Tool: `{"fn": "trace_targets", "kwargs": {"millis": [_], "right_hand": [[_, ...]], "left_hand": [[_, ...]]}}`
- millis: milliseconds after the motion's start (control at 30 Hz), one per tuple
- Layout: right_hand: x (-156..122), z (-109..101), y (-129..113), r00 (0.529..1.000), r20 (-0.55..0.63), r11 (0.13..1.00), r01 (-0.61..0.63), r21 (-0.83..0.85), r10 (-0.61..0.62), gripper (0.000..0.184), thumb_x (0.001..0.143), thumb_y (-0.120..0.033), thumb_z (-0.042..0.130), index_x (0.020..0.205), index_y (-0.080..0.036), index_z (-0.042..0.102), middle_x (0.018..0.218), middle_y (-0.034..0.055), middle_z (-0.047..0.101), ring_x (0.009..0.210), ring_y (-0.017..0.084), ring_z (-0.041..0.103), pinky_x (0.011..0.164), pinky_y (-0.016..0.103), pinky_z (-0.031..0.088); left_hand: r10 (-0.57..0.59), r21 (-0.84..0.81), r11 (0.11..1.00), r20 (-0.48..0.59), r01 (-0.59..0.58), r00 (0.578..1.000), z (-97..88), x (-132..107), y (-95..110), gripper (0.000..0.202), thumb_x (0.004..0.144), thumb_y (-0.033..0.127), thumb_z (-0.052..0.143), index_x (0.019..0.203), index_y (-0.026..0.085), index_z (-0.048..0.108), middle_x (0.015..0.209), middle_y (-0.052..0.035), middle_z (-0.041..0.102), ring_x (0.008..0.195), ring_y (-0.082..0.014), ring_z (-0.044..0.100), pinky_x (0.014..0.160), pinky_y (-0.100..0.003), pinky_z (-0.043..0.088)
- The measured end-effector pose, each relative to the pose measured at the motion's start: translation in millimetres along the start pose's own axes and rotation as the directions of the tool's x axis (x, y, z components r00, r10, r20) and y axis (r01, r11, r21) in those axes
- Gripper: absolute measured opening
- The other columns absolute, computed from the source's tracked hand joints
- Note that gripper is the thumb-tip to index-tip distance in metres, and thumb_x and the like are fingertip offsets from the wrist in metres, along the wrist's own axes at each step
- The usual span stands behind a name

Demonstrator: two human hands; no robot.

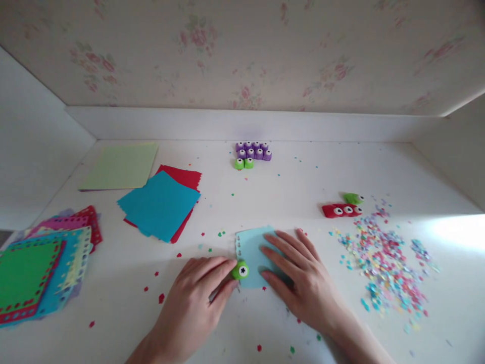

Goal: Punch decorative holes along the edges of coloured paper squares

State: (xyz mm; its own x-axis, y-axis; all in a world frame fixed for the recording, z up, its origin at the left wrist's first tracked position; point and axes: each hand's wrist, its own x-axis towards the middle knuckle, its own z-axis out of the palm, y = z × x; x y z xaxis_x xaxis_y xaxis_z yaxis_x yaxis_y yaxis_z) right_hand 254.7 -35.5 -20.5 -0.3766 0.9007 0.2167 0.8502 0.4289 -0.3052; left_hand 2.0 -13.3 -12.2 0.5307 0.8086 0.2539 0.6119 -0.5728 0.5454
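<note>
Between the thumb and fingers of my left hand [202,290] is a small green craft punch [240,271] with a white button marked by a dark star. It sits at the left edge of a light blue paper square [252,247]. Above the punch, that edge carries a row of small punched holes. My right hand [303,273] lies with fingers spread on the right part of the same sheet, pressing it to the white table. The punch's jaws are hidden, so I cannot tell how far the paper reaches into them.
Purple punches [253,151] and two green punches [244,164] stand at the back. Red punches [341,211] lie at right beside confetti [394,258]. Leftward are blue sheets [161,202], pale green sheets [119,167] and punched sheets [30,273]. Stray paper bits dot the table.
</note>
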Motion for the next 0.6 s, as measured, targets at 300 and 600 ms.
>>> {"fn": "trace_targets", "kwargs": {"millis": [300, 600], "right_hand": [[-0.2, 0.3, 1.1, 1.000, 0.017, 1.000, -0.011, 0.024, 0.010, 0.040, 0.090, -0.035, 0.063, 0.129, -0.030, 0.060, 0.141, 0.0026, 0.056, 0.133, 0.032, 0.048, 0.114, 0.061, 0.028], [-0.1, -1.1, -0.5, 0.999, 0.032, 0.999, -0.026, 0.026, 0.025, 0.039, 0.091, -0.040, 0.061, 0.129, -0.031, 0.060, 0.141, 0.0018, 0.056, 0.132, 0.031, 0.048, 0.114, 0.062, 0.028]], "left_hand": [[-0.012, -0.010, 1.000, 0.006, 0.012, 1.000, 0.6, 1.4, -0.5, 0.027, 0.092, 0.023, 0.060, 0.119, 0.022, 0.061, 0.104, -0.0060, 0.071, 0.092, -0.0207, 0.067, 0.081, -0.037, 0.058], [-0.106, -0.037, 0.994, 0.017, 0.106, 0.994, -4.4, -2.8, 2.4, 0.039, 0.089, 0.032, 0.063, 0.127, 0.025, 0.056, 0.117, -0.0078, 0.067, 0.101, -0.0234, 0.065, 0.086, -0.039, 0.058]]}}
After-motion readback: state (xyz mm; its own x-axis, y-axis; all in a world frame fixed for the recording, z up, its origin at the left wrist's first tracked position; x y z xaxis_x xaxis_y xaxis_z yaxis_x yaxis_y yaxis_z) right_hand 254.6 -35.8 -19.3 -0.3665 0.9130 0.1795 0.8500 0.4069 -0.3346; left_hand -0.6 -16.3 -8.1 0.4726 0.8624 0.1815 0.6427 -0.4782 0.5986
